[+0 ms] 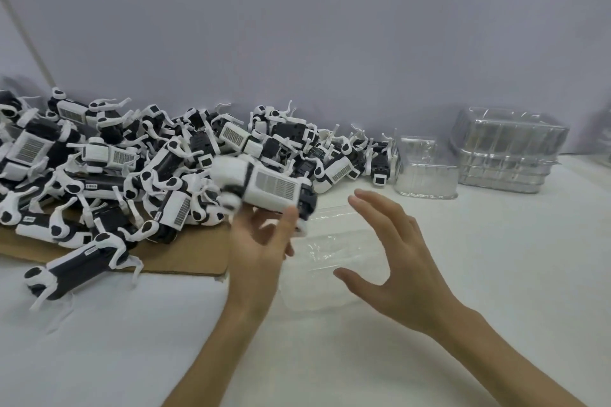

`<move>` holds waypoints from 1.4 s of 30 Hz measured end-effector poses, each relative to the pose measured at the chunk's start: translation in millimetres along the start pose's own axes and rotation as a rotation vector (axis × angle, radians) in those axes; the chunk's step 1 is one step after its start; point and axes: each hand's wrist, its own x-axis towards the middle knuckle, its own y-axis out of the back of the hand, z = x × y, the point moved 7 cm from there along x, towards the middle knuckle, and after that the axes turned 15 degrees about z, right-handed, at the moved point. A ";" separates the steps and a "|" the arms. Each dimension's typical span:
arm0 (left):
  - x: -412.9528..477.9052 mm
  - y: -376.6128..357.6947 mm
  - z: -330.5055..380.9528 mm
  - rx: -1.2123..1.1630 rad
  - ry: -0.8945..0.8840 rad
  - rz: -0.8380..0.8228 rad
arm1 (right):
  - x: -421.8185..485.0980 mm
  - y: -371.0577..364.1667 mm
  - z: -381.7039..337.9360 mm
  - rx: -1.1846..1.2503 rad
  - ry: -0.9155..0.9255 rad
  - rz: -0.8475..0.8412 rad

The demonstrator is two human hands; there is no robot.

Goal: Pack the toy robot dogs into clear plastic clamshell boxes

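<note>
Head view: one toy robot dog (264,187) held above an open clamshell box (325,251).
The dog, blurred, is gripped by the left grip (261,241), with fingers and thumb curled under its white body, above the box's far left corner. The right grip (396,248) hovers over the box's right side with fingers spread and straight, holding nothing. The clear box lies opened flat on the white surface (496,258). To the left, a pile of dogs (132,158) is heaped on a cardboard sheet (185,254) — one stray dog (72,271) lies at its near edge. Stacked clamshells (506,149) are set far right, by the wall.
</note>
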 end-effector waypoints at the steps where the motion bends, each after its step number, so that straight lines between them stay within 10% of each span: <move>1: -11.4 -9.5 3.4 -0.010 -0.007 -0.052 | 1.1 0.8 -4.5 0.005 0.030 0.025; 9: -49.7 -28.1 11.8 0.272 -0.290 -0.228 | 6.0 13.6 -7.6 0.226 -0.013 0.182; 19: -28.5 -8.7 14.0 0.197 -0.359 -0.023 | -0.3 4.9 48.7 0.822 -0.882 0.077; 31: -55.4 -35.2 0.2 0.376 -0.517 -0.387 | 0.9 3.6 42.8 0.740 -0.869 0.047; 37: -30.6 -25.5 -1.9 0.100 -0.075 -0.321 | 14.6 20.5 3.8 0.504 -0.375 0.093; 42: -20.6 -17.7 4.9 0.219 -0.155 -0.313 | 9.9 13.2 -7.4 0.456 -0.204 -0.007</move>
